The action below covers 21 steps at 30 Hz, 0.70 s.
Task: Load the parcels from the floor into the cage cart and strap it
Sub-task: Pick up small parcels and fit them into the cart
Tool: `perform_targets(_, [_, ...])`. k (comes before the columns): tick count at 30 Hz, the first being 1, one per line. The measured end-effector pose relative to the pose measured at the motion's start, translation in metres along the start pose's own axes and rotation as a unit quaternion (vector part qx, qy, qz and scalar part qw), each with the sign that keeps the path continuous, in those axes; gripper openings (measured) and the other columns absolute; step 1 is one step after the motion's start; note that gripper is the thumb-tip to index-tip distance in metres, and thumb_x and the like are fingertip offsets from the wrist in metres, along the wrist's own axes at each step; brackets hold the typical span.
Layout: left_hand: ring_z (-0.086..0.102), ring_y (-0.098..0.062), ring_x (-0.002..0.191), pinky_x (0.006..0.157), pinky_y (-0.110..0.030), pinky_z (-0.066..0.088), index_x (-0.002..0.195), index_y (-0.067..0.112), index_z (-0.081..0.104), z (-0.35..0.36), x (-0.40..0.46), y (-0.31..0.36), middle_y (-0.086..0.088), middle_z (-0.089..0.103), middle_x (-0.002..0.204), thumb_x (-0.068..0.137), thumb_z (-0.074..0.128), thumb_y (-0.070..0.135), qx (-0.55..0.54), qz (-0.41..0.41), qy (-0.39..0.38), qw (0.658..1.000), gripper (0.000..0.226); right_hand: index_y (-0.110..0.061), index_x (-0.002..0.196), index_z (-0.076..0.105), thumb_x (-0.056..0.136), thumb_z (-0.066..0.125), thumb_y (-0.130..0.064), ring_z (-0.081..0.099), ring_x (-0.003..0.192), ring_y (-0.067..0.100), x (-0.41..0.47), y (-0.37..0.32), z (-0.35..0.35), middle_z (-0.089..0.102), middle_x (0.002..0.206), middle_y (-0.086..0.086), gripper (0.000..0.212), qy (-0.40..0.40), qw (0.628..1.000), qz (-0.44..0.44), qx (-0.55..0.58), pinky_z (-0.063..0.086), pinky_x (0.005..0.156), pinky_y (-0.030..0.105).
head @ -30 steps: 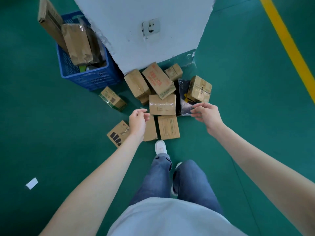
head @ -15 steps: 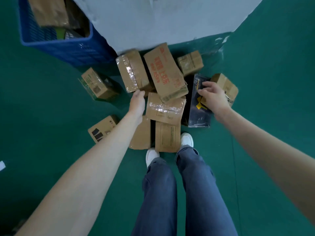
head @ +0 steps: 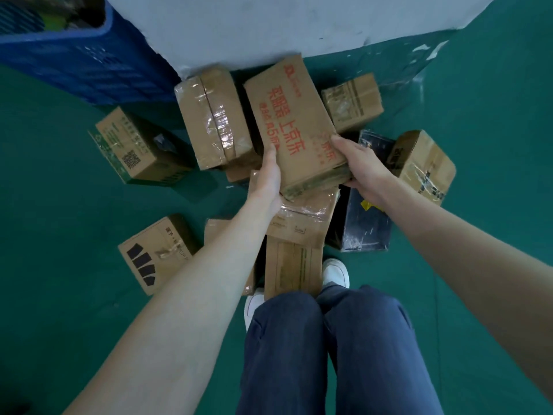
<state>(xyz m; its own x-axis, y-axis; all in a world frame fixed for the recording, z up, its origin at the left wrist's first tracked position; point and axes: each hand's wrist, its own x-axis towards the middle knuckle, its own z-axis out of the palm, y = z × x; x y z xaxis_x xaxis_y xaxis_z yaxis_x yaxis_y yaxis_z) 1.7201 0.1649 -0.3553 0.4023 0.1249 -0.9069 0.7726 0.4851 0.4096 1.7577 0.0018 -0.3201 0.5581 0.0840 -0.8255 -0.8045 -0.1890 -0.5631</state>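
Note:
Several cardboard parcels lie in a heap on the green floor by a grey pillar. A long brown parcel with red print rests tilted on top of the heap. My left hand holds its near left edge, thumb along the side. My right hand grips its near right corner, thumb on top and fingers underneath. Under it lies a taped parcel. A black parcel lies just right of my right wrist. The blue crate cart stands at the upper left, holding parcels.
A taped box leans left of the held parcel. Smaller boxes sit at the left, lower left, upper right and right. The grey pillar blocks the far side. My feet stand against a flat box.
I have leaned closer to the heap. My right hand moved left off the black parcel onto the red-printed parcel, and my left hand moved up to its other edge.

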Motion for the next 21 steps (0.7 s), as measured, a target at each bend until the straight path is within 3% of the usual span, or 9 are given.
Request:
perform_targets(6, [0.065,-0.022,0.110,0.098,-0.049,0.051,0.120,0.030,0.061,-0.003,-0.105,0.008,-0.002,0.071,0.115,0.099,0.041,0.057,0.014,-0.031,-0.058,0.998,0.040,-0.024,0.122,0.064,0.094,0.065,-0.032,0.067,0.081,0.006,-0.100,-0.009,-0.009,0.073,0.093,-0.006,0.029,0.011,0.999,-0.008,0.046,0.053,0.076,0.029])
perform_targets(9, [0.063,-0.021,0.111,0.099,-0.048,0.050,0.114,0.036,0.059,-0.013,-0.199,0.017,0.001,0.070,0.115,0.100,0.046,0.050,0.027,-0.022,-0.057,0.998,0.024,-0.027,0.116,0.064,0.093,0.066,-0.031,0.067,0.091,0.013,-0.185,-0.020,-0.009,0.073,0.098,-0.003,0.023,-0.013,0.998,0.007,0.060,0.054,0.090,0.039])
perform_targets(11, [0.063,-0.020,0.111,0.095,-0.046,0.052,0.120,0.038,0.055,-0.021,-0.259,0.019,0.002,0.069,0.116,0.100,0.047,0.045,0.017,-0.004,-0.046,0.999,0.022,-0.026,0.119,0.063,0.093,0.065,-0.031,0.066,0.086,0.010,-0.243,-0.027,-0.007,0.074,0.094,-0.006,0.027,-0.017,0.997,0.009,0.071,0.052,0.084,0.037])
perform_targets(13, [0.064,-0.020,0.113,0.093,-0.046,0.054,0.134,0.037,0.048,-0.031,-0.314,0.016,0.003,0.069,0.121,0.099,0.049,0.044,0.001,0.011,-0.042,0.999,0.035,-0.021,0.126,0.061,0.094,0.063,-0.028,0.068,0.080,0.007,-0.298,-0.032,-0.003,0.074,0.092,-0.006,0.032,-0.023,0.996,0.009,0.086,0.052,0.075,0.029])
perform_targets(16, [0.066,-0.019,0.112,0.086,-0.042,0.057,0.138,0.035,0.047,-0.050,-0.394,0.012,0.003,0.069,0.122,0.099,0.047,0.049,0.012,0.003,-0.054,0.998,0.042,-0.018,0.128,0.059,0.095,0.062,-0.023,0.069,0.081,0.007,-0.380,-0.034,0.007,0.074,0.096,-0.002,0.033,-0.023,0.994,0.006,0.104,0.053,0.068,0.023])
perform_targets(21, [0.065,-0.014,0.111,0.088,-0.037,0.055,0.133,0.037,0.052,-0.087,-0.486,0.007,0.008,0.069,0.121,0.101,0.047,0.043,0.056,0.055,-0.069,0.995,0.033,-0.020,0.129,0.057,0.096,0.061,-0.021,0.069,0.086,0.011,-0.476,-0.024,0.029,0.073,0.101,0.000,0.033,-0.032,0.992,-0.004,0.120,0.054,0.084,0.035])
